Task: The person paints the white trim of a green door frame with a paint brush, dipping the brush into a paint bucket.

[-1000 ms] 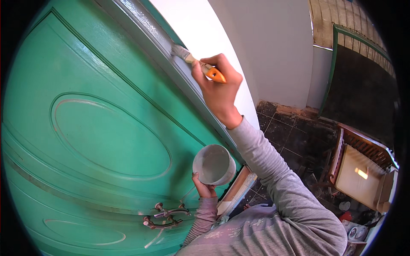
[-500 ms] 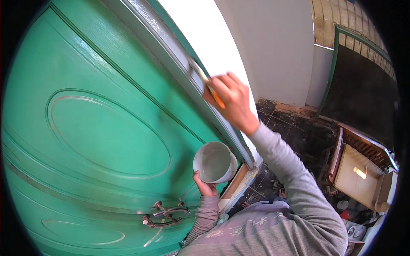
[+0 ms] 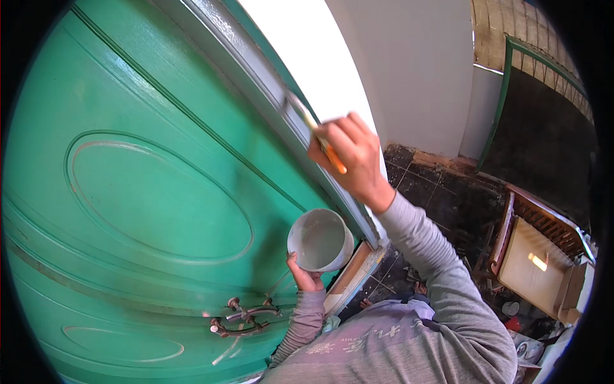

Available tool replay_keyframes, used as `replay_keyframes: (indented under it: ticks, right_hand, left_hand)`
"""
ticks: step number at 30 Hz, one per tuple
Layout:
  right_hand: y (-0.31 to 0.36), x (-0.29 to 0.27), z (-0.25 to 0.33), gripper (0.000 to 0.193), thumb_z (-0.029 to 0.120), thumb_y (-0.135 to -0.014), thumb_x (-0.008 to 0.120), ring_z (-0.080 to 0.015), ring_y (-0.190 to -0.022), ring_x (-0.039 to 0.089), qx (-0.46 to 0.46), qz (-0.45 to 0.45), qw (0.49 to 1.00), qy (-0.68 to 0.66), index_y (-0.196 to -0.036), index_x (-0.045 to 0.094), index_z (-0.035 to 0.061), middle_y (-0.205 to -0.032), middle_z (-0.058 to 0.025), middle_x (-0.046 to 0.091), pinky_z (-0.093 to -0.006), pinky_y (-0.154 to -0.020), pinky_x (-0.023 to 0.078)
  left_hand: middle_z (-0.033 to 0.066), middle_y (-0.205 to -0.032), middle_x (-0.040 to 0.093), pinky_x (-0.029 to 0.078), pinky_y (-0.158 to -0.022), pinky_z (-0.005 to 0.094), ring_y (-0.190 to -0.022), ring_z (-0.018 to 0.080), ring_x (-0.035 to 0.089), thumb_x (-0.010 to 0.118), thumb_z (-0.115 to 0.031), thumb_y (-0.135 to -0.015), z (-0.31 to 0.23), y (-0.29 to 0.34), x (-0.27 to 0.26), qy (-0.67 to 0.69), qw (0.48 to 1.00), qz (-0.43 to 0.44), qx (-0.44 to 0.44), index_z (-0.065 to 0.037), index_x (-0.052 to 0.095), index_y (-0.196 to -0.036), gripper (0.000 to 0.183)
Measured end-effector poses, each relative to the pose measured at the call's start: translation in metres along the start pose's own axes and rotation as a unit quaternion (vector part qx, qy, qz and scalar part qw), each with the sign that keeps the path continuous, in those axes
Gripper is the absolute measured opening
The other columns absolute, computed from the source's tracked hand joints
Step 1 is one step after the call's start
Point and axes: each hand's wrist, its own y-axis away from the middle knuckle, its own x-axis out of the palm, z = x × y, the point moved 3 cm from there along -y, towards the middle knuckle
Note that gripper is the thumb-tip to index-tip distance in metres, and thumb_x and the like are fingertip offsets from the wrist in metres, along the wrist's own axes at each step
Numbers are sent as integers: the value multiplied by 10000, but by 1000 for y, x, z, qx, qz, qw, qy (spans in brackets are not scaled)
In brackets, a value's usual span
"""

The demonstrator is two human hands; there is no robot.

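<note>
My right hand (image 3: 350, 153) is closed round the orange-and-pale handle of a paintbrush (image 3: 308, 118). The brush's tip, smeared by motion, lies against the grey door frame (image 3: 272, 89), close to its green outer edge. Lower down, my left hand (image 3: 306, 275) grips a white tub (image 3: 320, 240) from below, thumb up along its side. Greyish paint shows inside the tilted tub, and its opening faces me. The tub is in front of the green door (image 3: 160, 198), beside the lower part of the frame.
Curved metal door handles (image 3: 246, 318) jut from the door below my left hand. A white wall (image 3: 307, 38) borders the frame. On the right, a wooden bench (image 3: 534, 256) stands on dark floor tiles (image 3: 419, 182), with assorted items beside it. A dark panel (image 3: 543, 134) with a green edge stands behind.
My right hand has shifted slightly right and down with the paintbrush, whose tip stays at the grey frame. The tub in my left hand has moved up a little.
</note>
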Motion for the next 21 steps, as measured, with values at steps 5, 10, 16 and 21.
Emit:
replay_keyframes:
  ticks: [5,10,16,21]
  right_hand:
    - [-49,13,3,191,100,-689,718,-193,-669,508,-53,-24,998,4,-791,557,83,-739,-35,548,-321,-456,430]
    - [30,1,2,218,9,-641,752,-221,-625,518,70,88,994,-1,-789,598,52,-707,-62,576,-325,-522,429]
    - [-21,7,8,233,-24,-635,759,-227,-621,541,0,-52,997,-60,-807,614,38,-764,-79,628,-318,-554,443]
    - [69,5,0,216,12,-647,743,-200,-631,513,102,44,993,-29,-778,588,84,-797,-34,611,-307,-498,435]
  left_hand:
    - [18,-1133,627,474,-539,322,-919,188,632,480,-594,-817,-2,4,5,29,999,-25,3,-190,521,-1255,597]
    - [31,-1186,604,540,-661,388,-1007,238,626,491,-596,-809,1,5,-12,20,999,-24,5,-187,514,-1275,620]
    - [34,-1214,597,521,-713,416,-1035,243,612,495,-591,-807,-2,11,-6,24,999,-42,-7,-197,510,-1289,623]
    - [36,-1230,588,520,-708,406,-1043,244,610,495,-589,-807,1,11,-13,31,998,-55,18,-187,508,-1293,631]
